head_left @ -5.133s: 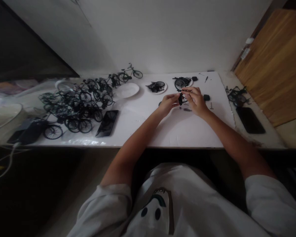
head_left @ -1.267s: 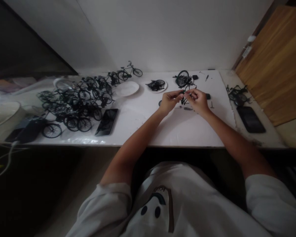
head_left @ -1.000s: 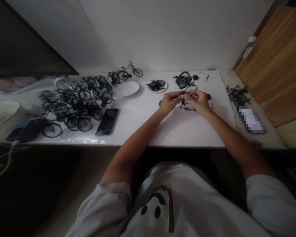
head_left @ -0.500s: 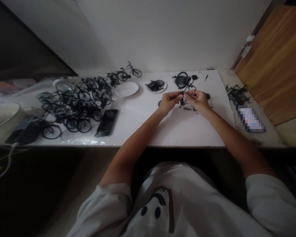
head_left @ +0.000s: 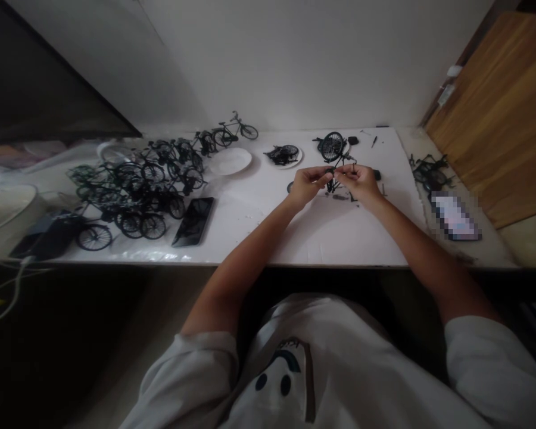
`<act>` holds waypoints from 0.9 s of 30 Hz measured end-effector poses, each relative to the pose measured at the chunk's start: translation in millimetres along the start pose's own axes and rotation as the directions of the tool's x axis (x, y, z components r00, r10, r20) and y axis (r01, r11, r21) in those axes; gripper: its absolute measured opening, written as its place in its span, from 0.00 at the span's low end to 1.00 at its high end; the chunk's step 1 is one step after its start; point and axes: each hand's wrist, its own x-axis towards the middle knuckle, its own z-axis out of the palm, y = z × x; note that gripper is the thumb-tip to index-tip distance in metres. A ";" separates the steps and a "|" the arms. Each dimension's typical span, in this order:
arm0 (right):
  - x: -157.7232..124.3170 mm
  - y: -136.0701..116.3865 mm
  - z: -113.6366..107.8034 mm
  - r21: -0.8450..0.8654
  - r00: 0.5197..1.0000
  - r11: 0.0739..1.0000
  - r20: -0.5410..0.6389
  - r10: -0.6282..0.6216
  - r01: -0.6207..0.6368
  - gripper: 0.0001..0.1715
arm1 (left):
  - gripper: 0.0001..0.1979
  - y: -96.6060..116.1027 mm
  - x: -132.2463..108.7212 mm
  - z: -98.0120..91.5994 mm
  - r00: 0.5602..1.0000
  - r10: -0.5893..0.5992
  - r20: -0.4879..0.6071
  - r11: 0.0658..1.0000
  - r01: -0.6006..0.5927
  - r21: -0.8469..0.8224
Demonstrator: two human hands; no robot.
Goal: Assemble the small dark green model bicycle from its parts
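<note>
Between my two hands is a small dark model bicycle [head_left: 330,187], partly assembled and largely covered by the fingers. My left hand [head_left: 309,185] pinches it from the left, thumb and fingertips together. From the right, my right hand [head_left: 360,182] closes on it with thumb and forefinger, the tips of both hands almost meeting. Any tiny part inside the pinch is too small to make out. Just beyond the hands, a spoked wheel [head_left: 332,146] lies with other black parts on a small plate. Loose small parts [head_left: 339,197] lie below the fingers.
Many model bicycles [head_left: 138,179] crowd the table's left side. A black phone [head_left: 193,221] lies beside them, near a white plate [head_left: 230,161]. Another plate [head_left: 298,159] holds black parts. On the right are more dark bicycle parts [head_left: 430,170] and a second phone [head_left: 456,217].
Both hands keep their grip at nearly the same spot, with only slight finger movement. The whole view has shifted a little.
</note>
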 end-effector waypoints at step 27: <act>6.0 12.1 -6.1 -0.370 0.908 0.842 0.007 -0.420 0.392 0.32 | 0.26 -4.6 7.7 -4.4 0.988 -0.023 -0.153 1.000 0.023 -0.003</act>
